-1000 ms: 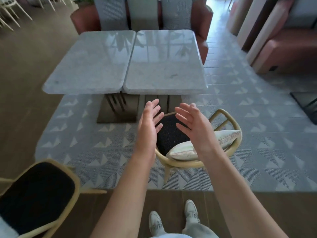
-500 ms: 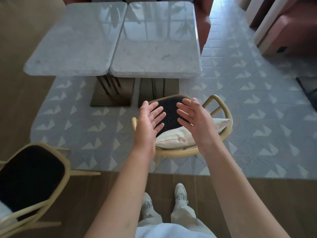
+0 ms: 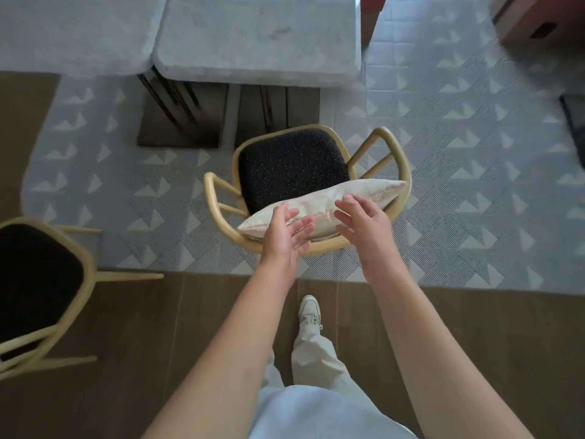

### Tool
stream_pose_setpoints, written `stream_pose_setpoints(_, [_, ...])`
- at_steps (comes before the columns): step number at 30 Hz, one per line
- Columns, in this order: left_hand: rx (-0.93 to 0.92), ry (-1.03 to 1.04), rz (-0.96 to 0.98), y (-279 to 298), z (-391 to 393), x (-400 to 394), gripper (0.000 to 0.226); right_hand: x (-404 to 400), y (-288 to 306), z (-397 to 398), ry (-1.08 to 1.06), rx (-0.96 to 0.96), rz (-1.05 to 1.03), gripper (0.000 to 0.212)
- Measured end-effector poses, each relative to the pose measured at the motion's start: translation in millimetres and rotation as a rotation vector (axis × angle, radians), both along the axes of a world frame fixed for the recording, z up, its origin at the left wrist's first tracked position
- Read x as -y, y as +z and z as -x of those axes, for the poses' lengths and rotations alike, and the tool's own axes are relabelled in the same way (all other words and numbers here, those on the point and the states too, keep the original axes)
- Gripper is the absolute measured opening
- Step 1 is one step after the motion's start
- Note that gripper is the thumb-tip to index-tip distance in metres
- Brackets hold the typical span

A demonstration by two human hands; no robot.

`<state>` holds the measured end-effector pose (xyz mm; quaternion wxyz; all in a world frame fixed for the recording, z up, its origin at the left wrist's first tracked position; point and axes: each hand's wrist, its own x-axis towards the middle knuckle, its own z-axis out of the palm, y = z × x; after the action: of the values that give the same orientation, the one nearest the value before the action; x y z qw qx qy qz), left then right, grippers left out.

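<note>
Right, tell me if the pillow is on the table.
No, the pillow lies on the chair seat against its back rail, apart from the table.

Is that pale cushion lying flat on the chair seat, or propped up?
Propped up: the cushion stands on its long edge, leaning against the chair's curved backrest, with most of the black seat bare.

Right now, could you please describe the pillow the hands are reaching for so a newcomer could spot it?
Start at the marble table; just in front of it stands a tan-framed chair. Against that chair's curved back rests the pillow: long, pale, with reddish striped bands, unlike the black speckled seat beside it.
</note>
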<state>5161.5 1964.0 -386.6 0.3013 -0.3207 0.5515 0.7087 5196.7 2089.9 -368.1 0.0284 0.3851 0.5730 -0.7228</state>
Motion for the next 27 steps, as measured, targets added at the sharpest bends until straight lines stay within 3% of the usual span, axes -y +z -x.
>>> stream_pose_setpoints(4, [0.158, 0.069, -0.026, -40, -10, -8, 0.04, -14, -39, -8, -0.034, 0.083, -0.028, 0.034])
stream_pose_setpoints(8, [0.282, 0.195, -0.047, -69, -19, -11, 0.03, -28, -80, -16, -0.054, 0.205, -0.067, 0.027])
stream_pose_setpoints(11, [0.302, 0.238, -0.01, -82, -26, -13, 0.028, -36, -99, -18, -0.16, 0.281, -0.015, 0.02])
stream_pose_setpoints(17, [0.345, 0.212, 0.016, -98, -37, -4, 0.027, -37, -113, -19, -0.309, 0.348, 0.159, 0.028])
stream_pose_setpoints(22, [0.312, 0.236, -0.092, -106, -39, 0, 0.023, -33, -115, -18, -0.357, 0.288, 0.263, 0.004])
stream_pose_setpoints(27, [0.271, 0.32, -0.185, -109, -33, -1, 0.017, -35, -125, -19, -0.307, 0.267, 0.311, 0.018])
